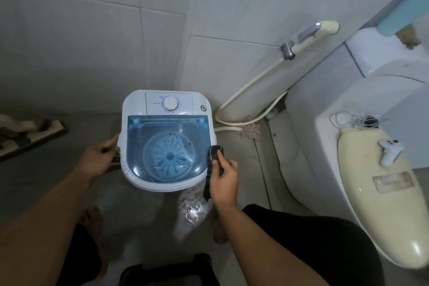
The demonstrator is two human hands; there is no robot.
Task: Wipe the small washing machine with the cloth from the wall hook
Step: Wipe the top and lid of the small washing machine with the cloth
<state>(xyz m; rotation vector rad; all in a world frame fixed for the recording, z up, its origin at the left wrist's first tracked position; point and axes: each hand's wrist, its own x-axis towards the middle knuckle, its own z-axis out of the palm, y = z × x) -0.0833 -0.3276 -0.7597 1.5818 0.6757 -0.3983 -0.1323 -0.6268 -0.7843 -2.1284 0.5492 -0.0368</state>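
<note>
Washing machine [168,139] is sitting on the wet floor [148,220]. Left hand [98,158] is clasping its left rim. Right hand [224,180] is pinching the dark cloth [212,167] against the lid's right edge.

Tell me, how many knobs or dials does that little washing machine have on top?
1: a round white dial in the middle of the control panel at the back of the washing machine, behind the blue lid. The machine's sides are hidden.

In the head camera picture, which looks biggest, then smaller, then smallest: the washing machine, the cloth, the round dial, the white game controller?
1. washing machine
2. cloth
3. game controller
4. dial

The controller and dial look fairly close; the dial sits farther away, so that order is unsure.
</note>
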